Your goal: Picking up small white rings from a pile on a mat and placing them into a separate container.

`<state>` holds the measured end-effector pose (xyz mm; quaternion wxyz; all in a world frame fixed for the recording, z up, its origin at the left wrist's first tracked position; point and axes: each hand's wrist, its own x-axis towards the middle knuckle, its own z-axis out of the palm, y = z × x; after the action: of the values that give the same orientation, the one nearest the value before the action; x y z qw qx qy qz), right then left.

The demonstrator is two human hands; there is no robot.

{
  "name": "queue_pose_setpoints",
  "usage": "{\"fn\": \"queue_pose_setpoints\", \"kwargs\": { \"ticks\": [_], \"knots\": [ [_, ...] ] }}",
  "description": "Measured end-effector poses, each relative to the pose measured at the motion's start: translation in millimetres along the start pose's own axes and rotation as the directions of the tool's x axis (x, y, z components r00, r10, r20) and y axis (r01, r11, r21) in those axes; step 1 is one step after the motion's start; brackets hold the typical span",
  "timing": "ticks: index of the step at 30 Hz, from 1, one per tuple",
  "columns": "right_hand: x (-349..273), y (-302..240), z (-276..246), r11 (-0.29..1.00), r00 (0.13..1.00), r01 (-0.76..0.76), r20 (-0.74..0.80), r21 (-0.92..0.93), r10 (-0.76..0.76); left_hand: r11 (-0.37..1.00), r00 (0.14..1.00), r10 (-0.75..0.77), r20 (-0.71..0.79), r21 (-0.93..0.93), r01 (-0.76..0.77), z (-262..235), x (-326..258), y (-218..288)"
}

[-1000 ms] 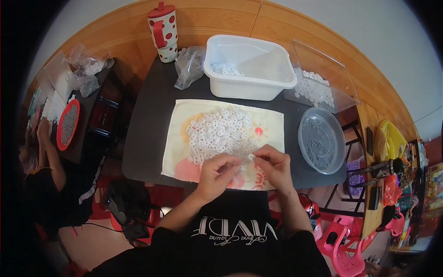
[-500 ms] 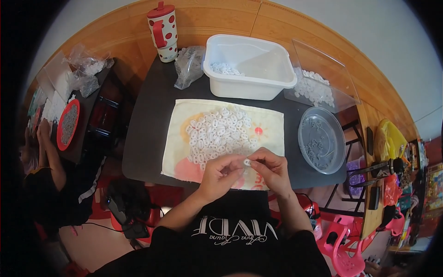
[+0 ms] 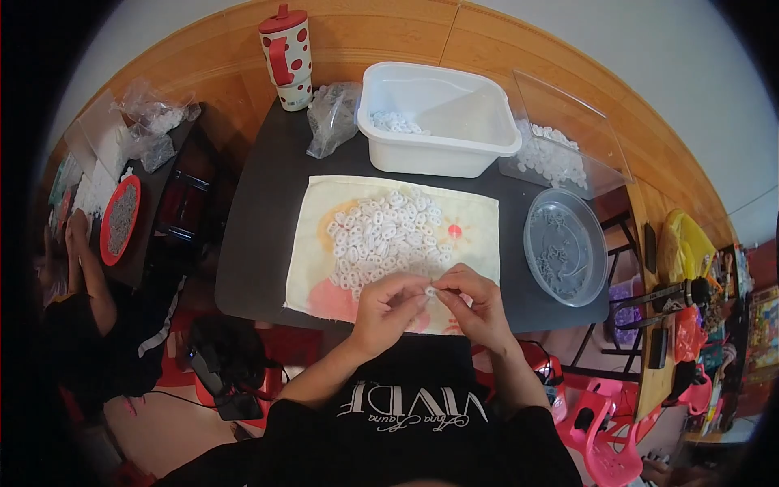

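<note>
At the near edge of a cream towel (image 3: 479, 203), my two hands meet. A small white plastic piece with holes (image 3: 431, 290) sits between their fingertips. My left hand (image 3: 389, 307) pinches it from the left, thumb and forefinger closed. My right hand (image 3: 477, 302) has its thumb and forefinger closed at the piece's right side. Whether it also holds some tiny part is hidden. Just beyond my fingers, a spread pile of similar white two-holed pieces (image 3: 381, 235) covers the middle of the towel.
A white tub (image 3: 446, 154) with white pieces stands behind the towel. To the right are a round clear dish (image 3: 580, 284) of small grey parts and a clear box (image 3: 600, 166) of white pieces. A spotted tumbler (image 3: 286, 57) and plastic bag (image 3: 333, 122) stand back left. Another person's arms (image 3: 89, 276) show at far left.
The white piece has shifted slightly left and down between my fingertips. My right hand's fingertips have moved a little left, closer to the left hand's. The pile looks unchanged.
</note>
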<state>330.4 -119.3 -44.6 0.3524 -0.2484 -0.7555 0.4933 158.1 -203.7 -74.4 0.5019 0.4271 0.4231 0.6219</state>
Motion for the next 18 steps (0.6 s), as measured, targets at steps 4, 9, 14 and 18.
{"fn": "queue_pose_setpoints", "kwargs": {
  "ticks": [4,9,14,18],
  "knots": [
    [-4.3,-1.8,1.4,1.0,1.0,-0.011,-0.012,-0.019,0.011,1.0,1.0,0.016,-0.026,0.006,-0.016,3.9,-0.7,-5.0],
    [-12.9,9.4,3.4,0.998,0.998,-0.053,-0.033,-0.024,0.052,0.866,0.962,0.266,0.053,0.425,-0.263,4.8,3.2,-3.7],
    [-12.8,13.7,6.4,0.967,0.997,0.079,0.01,-0.242,-0.079,0.69,0.937,0.334,0.104,0.65,-0.318,9.8,2.9,-3.7],
    [-13.4,13.9,9.2,0.946,0.993,0.119,0.011,-0.301,-0.121,0.607,0.922,0.35,0.165,0.709,-0.358,9.7,2.4,-2.6]
  ]
}}
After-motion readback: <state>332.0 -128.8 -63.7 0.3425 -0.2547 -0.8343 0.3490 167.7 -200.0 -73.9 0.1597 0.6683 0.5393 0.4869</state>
